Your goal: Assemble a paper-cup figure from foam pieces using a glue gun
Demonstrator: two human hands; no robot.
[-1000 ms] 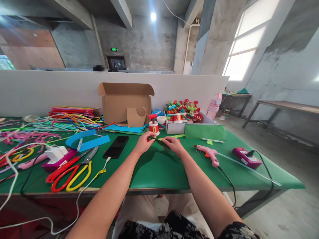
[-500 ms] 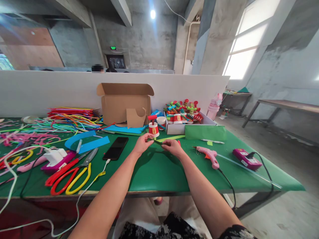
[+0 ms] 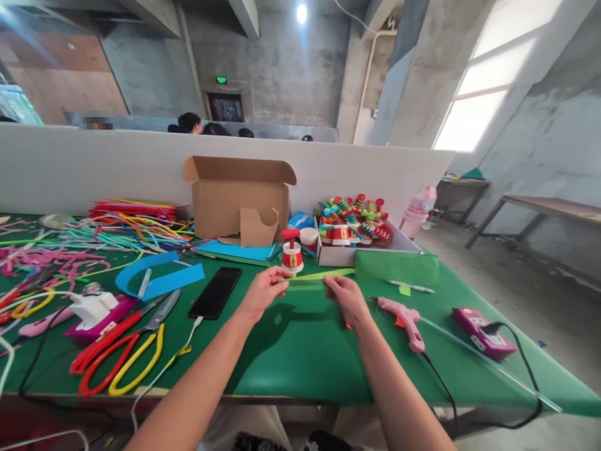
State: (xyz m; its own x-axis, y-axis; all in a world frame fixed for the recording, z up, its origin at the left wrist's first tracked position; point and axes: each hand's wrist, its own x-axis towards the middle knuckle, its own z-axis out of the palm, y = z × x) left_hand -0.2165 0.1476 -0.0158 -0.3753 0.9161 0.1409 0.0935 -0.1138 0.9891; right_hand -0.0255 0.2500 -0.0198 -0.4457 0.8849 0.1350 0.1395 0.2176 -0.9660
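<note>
My left hand (image 3: 263, 293) and my right hand (image 3: 348, 297) are raised a little above the table's middle, fingertips pinched. Between them runs a thin green paper strip (image 3: 305, 279), one end in each hand. Just behind it lies a second light green strip (image 3: 340, 273), partly overlapped in view. Beyond my left fingertips stands a small red and white paper-cup figure (image 3: 292, 258) with a red roll on top. Dark blue folded paper limbs show beside it, and a white cup (image 3: 308, 237) is behind it.
A white box (image 3: 340, 255) of finished colourful figures is at the back, next to a cardboard box (image 3: 216, 207). Red-and-yellow-handled scissors (image 3: 136, 357), a phone (image 3: 216, 293) and blue paper (image 3: 173, 280) lie left. A pink glue gun (image 3: 401, 316) with cord lies right.
My hands have moved apart, the right one to the right, and the strip between them is now stretched longer and looks lighter. The camera view has shifted slightly.
</note>
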